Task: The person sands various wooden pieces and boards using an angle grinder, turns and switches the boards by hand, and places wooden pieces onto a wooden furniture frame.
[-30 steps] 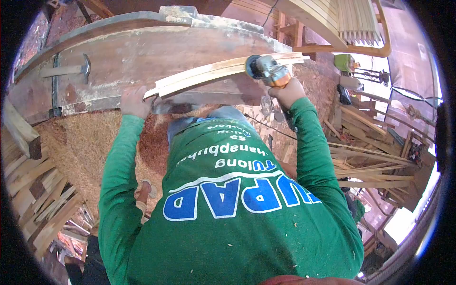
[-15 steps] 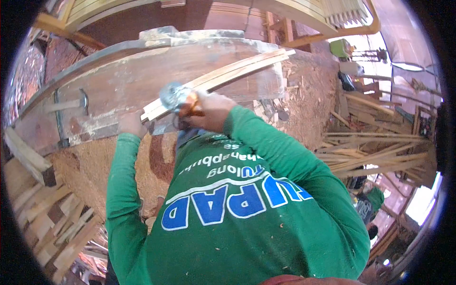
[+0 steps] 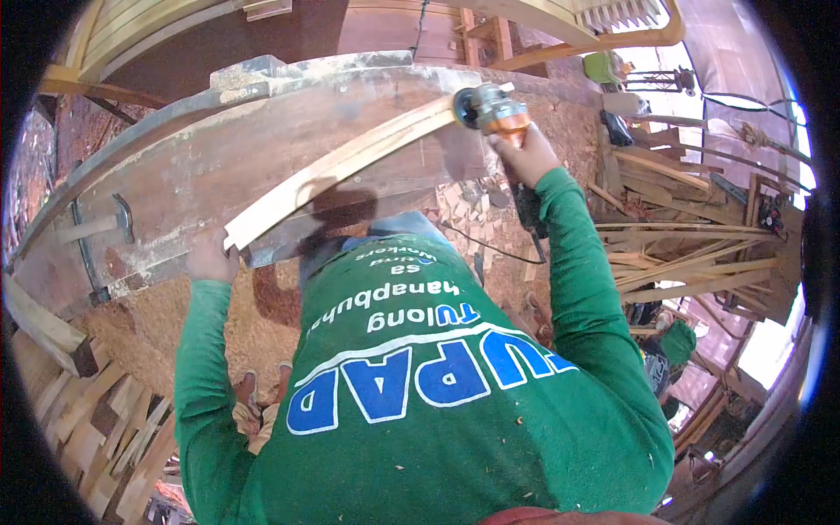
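My right hand (image 3: pixel 527 157) is closed around an orange-bodied angle grinder (image 3: pixel 501 114), its round disc over the far right end of a pale wooden strip (image 3: pixel 337 166). The cord trails down from the back of the tool. My left hand (image 3: pixel 213 255) grips the near left end of the strip, its fingers partly hidden. Lying diagonally across the dusty brown workbench (image 3: pixel 175 206), the strip shows a lengthwise line, so it may be two pieces side by side.
On the bench's left lies a hammer (image 3: pixel 124 220) beside a dark metal bar (image 3: pixel 87 254). Stacked lumber (image 3: pixel 96 411) stands lower left. Wood offcuts (image 3: pixel 472 210) and sawdust cover the ground. Long boards (image 3: pixel 700 254) are piled at right, near another person (image 3: pixel 669 350).
My right hand has carried the grinder along the strip, from near its left end out to the far right end. My left hand stays at the near end.
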A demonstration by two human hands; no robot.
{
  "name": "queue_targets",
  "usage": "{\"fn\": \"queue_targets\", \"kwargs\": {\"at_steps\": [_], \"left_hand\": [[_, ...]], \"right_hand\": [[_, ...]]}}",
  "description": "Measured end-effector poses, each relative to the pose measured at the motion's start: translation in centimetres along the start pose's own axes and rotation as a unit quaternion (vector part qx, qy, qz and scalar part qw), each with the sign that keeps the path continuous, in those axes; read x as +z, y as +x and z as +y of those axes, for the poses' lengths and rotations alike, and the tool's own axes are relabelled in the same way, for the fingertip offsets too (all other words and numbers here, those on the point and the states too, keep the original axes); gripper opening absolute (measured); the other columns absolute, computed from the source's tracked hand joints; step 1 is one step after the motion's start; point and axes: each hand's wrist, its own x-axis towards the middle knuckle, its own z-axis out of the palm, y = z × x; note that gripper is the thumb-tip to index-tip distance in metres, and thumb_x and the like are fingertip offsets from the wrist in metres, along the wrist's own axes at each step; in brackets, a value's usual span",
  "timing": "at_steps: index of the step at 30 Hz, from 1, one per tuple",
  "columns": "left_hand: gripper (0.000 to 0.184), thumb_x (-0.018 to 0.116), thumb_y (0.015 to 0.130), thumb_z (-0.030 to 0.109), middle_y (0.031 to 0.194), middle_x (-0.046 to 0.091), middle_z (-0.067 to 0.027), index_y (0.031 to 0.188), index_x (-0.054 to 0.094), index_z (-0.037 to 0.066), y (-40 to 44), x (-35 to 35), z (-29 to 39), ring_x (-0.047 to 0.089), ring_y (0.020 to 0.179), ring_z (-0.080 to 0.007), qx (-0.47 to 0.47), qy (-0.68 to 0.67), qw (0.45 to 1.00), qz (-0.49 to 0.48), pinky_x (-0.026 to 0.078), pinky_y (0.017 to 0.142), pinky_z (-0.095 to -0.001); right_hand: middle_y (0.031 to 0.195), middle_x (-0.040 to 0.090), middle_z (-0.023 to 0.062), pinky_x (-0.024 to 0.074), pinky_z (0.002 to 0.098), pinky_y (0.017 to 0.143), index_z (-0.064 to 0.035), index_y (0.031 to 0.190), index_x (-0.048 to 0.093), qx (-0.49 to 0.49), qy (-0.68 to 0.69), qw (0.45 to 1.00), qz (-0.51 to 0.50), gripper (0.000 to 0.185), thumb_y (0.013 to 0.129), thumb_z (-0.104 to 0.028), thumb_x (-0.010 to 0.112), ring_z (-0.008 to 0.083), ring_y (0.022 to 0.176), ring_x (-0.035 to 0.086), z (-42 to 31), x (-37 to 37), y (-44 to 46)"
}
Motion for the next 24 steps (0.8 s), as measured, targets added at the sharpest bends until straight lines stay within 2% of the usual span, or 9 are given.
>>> {"fn": "queue_targets", "kwargs": {"at_steps": [1, 3, 9, 11, 13, 15, 18, 21, 24], "left_hand": [[0.040, 0.075, 0.086, 0.031, 0.103, 0.076, -0.0134, 0.124, 0.068, 0.019, -0.4, -0.7, 0.6, 0.073, 0.089, -0.0371, -0.005, 0.010, 1.000, -0.014, 0.058, 0.078, -0.0525], [0.041, 0.075, 0.086, 0.032, 0.102, 0.075, -0.0143, 0.124, 0.068, 0.019, -0.8, -0.6, 0.9, 0.073, 0.088, -0.0376, -0.011, 0.009, 1.000, -0.018, 0.058, 0.077, -0.0531], [0.033, 0.074, 0.086, 0.035, 0.095, 0.075, -0.0156, 0.114, 0.068, 0.018, -0.9, -1.1, 1.1, 0.072, 0.084, -0.0398, -0.012, -0.010, 1.000, 0.003, 0.057, 0.075, -0.0541], [0.031, 0.074, 0.086, 0.036, 0.095, 0.074, -0.0151, 0.111, 0.068, 0.017, -1.0, -1.0, 0.8, 0.072, 0.084, -0.0404, 0.003, -0.024, 0.999, 0.029, 0.057, 0.074, -0.0542], [0.030, 0.074, 0.086, 0.036, 0.095, 0.074, -0.0145, 0.109, 0.068, 0.017, -1.3, -0.2, 0.4, 0.072, 0.084, -0.0397, 0.009, -0.037, 0.999, 0.033, 0.057, 0.073, -0.0536], [0.030, 0.074, 0.086, 0.035, 0.096, 0.074, -0.0140, 0.109, 0.069, 0.017, -1.1, -0.3, 0.4, 0.072, 0.085, -0.0387, 0.011, -0.049, 0.998, 0.039, 0.057, 0.073, -0.0529], [0.031, 0.074, 0.085, 0.035, 0.098, 0.074, -0.0129, 0.111, 0.070, 0.019, -1.3, -0.9, 0.7, 0.073, 0.090, -0.0358, 0.002, -0.042, 0.999, 0.019, 0.057, 0.076, -0.0508], [0.030, 0.075, 0.084, 0.035, 0.096, 0.074, -0.0127, 0.108, 0.068, 0.018, -1.4, 0.9, 0.0, 0.072, 0.089, -0.0356, 0.063, -0.093, 0.982, 0.149, 0.057, 0.075, -0.0512], [0.032, 0.076, 0.084, 0.035, 0.095, 0.073, -0.0130, 0.110, 0.067, 0.018, -1.2, 0.4, 0.3, 0.072, 0.086, -0.0370, 0.016, -0.095, 0.994, 0.061, 0.057, 0.074, -0.0516]], "right_hand": [[0.121, 0.069, 0.0096, 0.0519, 0.0359, 0.098, 0.0013, 0.134, 0.056, -0.012, 0.048, 0.999, -0.007, 0.059, 0.094, -0.035, 0.078, 0.0177, 0.110, 0.065, -1.3, -1.5, -0.2], [0.122, 0.071, 0.0257, 0.0520, 0.0444, 0.101, 0.0064, 0.132, 0.056, 0.002, 0.049, 0.999, 0.001, 0.073, 0.089, -0.050, 0.077, 0.0385, 0.117, 0.069, -1.4, -1.7, 0.6], [0.110, 0.072, 0.0301, 0.0554, 0.0479, 0.094, 0.0068, 0.129, 0.054, -0.175, 0.055, 0.977, -0.108, 0.069, 0.088, -0.044, 0.078, 0.0443, 0.108, 0.071, -12.0, 4.2, -5.3], [0.104, 0.071, 0.0336, 0.0571, 0.0519, 0.089, 0.0073, 0.125, 0.051, -0.156, 0.007, 0.979, -0.134, 0.068, 0.088, -0.044, 0.076, 0.0481, 0.101, 0.071, -17.6, 5.7, -8.2], [0.100, 0.071, 0.0326, 0.0574, 0.0542, 0.086, 0.0070, 0.122, 0.051, -0.156, -0.051, 0.963, -0.215, 0.070, 0.086, -0.048, 0.075, 0.0488, 0.097, 0.071, -22.4, 7.7, -10.2], [0.098, 0.072, 0.0304, 0.0571, 0.0552, 0.085, 0.0045, 0.125, 0.051, -0.210, -0.084, 0.945, -0.236, 0.069, 0.087, -0.047, 0.075, 0.0483, 0.095, 0.071, -25.5, 9.7, -11.8], [0.100, 0.071, 0.0297, 0.0554, 0.0557, 0.086, 0.0003, 0.126, 0.051, -0.250, -0.086, 0.929, -0.260, 0.063, 0.084, -0.039, 0.077, 0.0483, 0.098, 0.070, -28.6, 12.1, -13.9], [0.105, 0.071, 0.0298, 0.0548, 0.0561, 0.087, -0.0021, 0.125, 0.051, -0.262, -0.029, 0.916, -0.301, 0.059, 0.085, -0.038, 0.076, 0.0487, 0.100, 0.069, -29.5, 14.1, -14.8], [0.103, 0.071, 0.0303, 0.0550, 0.0562, 0.087, -0.0035, 0.121, 0.051, -0.242, -0.047, 0.924, -0.293, 0.057, 0.084, -0.037, 0.077, 0.0491, 0.100, 0.069, -29.8, 12.7, -15.3]]}}
